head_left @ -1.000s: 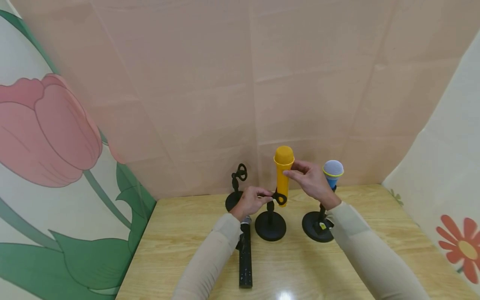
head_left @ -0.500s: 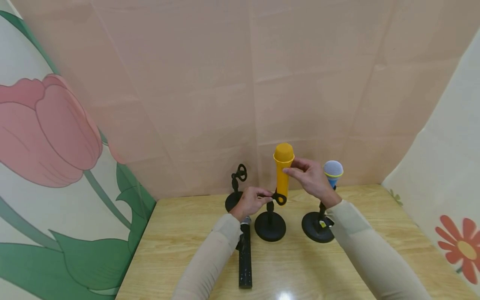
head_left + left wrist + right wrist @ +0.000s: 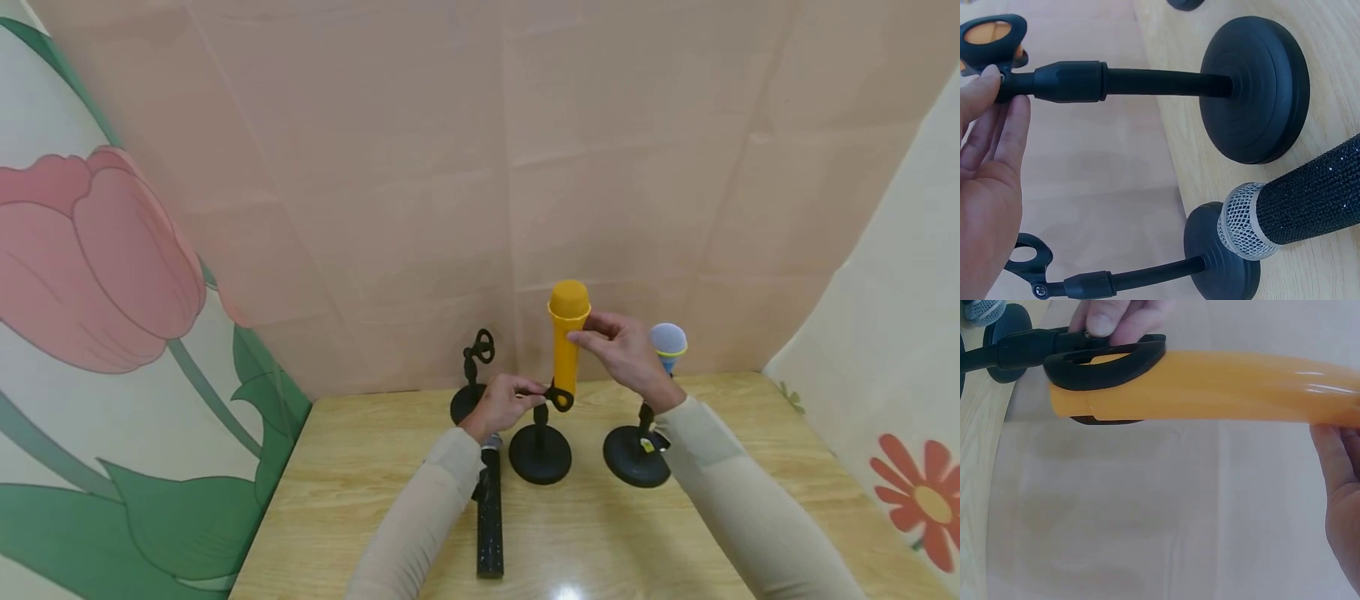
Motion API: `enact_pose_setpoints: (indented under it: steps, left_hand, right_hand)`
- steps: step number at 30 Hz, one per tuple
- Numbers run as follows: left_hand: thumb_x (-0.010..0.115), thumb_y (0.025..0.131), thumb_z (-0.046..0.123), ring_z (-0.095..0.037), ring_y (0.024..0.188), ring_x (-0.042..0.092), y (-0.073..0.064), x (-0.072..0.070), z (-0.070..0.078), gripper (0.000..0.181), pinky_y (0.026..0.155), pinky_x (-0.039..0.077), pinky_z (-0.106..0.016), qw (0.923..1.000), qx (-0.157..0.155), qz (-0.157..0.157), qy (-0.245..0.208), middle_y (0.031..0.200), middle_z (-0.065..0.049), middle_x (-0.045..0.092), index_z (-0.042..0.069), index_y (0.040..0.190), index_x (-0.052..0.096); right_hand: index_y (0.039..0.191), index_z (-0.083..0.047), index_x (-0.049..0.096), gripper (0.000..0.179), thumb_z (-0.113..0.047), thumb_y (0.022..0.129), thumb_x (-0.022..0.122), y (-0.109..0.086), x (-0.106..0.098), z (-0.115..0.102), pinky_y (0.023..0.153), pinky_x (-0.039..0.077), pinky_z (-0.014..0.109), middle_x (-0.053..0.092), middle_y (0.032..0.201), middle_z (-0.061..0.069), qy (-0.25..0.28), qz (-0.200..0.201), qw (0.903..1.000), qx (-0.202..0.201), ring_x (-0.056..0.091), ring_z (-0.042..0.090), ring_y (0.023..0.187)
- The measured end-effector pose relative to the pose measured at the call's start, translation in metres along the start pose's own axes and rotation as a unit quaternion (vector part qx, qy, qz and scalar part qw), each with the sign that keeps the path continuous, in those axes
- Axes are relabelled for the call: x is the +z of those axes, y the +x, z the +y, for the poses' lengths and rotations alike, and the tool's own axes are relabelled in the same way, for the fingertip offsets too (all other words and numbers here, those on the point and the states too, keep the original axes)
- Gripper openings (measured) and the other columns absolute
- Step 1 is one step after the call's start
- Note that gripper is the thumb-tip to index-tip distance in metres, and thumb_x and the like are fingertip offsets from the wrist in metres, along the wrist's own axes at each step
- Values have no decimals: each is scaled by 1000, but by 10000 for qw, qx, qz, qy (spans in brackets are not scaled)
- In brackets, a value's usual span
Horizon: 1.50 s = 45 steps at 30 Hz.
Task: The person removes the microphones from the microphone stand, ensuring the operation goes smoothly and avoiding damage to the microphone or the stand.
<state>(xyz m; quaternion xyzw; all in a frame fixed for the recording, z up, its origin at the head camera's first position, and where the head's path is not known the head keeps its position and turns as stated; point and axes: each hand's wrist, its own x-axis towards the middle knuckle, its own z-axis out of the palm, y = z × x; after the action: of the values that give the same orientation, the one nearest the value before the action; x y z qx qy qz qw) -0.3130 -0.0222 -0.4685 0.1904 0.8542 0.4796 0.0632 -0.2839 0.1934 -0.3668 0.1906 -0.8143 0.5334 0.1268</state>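
The left hand (image 3: 501,407) pinches the middle black stand (image 3: 1147,81) just below its clip (image 3: 1107,379), while the right hand (image 3: 624,354) grasps between thumb and fingers the upright yellow microphone (image 3: 566,348), its lower end inside that clip, above a wood-grain table (image 3: 360,475) backed by a creased beige sheet (image 3: 390,208) and flower-patterned walls (image 3: 120,258).

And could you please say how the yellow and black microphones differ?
The yellow microphone is held upright by the right hand, its lower end in a black clip; the black microphone lies on the table. The yellow microphone's head matches its handle; the black one's is silvery mesh. Both have long handles.
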Motion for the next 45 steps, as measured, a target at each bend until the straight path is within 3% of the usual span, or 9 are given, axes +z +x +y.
enact_pose_setpoints:
  steps: [7, 17, 24, 30, 36, 45]
  left_hand:
    - [73, 92, 19, -12, 102, 65, 1, 0, 3, 14, 85, 56, -31, 9999, 32, 47, 162, 110, 4, 73, 15, 104, 80]
    - [74, 91, 17, -11, 100, 66, 5, 0, 3, 15, 83, 56, -28, 9998, 62, 22, 187, 107, 4, 74, 14, 104, 80]
    - [74, 91, 15, -16, 101, 67, 5, 0, 4, 16, 82, 56, -27, 9994, 127, -58, 310, 106, 3, 75, 13, 105, 80]
    - [74, 91, 18, -8, 98, 66, 5, -2, 5, 18, 83, 56, -27, 9990, 70, -104, 418, 107, 4, 75, 15, 107, 80]
    - [73, 92, 20, -11, 101, 67, 9, -4, 4, 20, 86, 56, -30, 9992, 62, -56, 399, 108, 3, 74, 16, 111, 79]
    - [73, 92, 14, -16, 101, 68, 16, -6, 6, 19, 84, 56, -30, 9976, 256, 161, 615, 107, -2, 75, 12, 109, 79]
  right_hand:
    - [127, 3, 65, 38, -20, 97, 69, 4, -6, -13, 91, 54, 32, 70, 116, 20, -26, 82, 9999, -79, 67, 29, 105]
    - [128, 2, 64, 36, -17, 97, 68, 4, -15, -24, 88, 52, 20, 69, 118, 18, -80, 72, 9990, -423, 67, 22, 104]
    - [126, 5, 64, 36, -14, 96, 68, 2, -19, -25, 86, 51, 18, 69, 118, 20, -124, 149, 9982, -564, 65, 2, 99]
    - [128, 4, 64, 38, -16, 96, 68, -1, -23, -30, 86, 50, 15, 68, 120, 20, -262, 211, 9979, -546, 67, 12, 102]
    - [129, 3, 63, 37, -14, 96, 68, -4, -28, -39, 86, 49, 13, 68, 120, 21, -184, 267, 9979, -562, 63, -2, 97]
    - [126, 6, 64, 34, -10, 96, 68, -8, -27, -34, 84, 50, 13, 68, 117, 23, -179, 161, 9976, -647, 64, -2, 96]
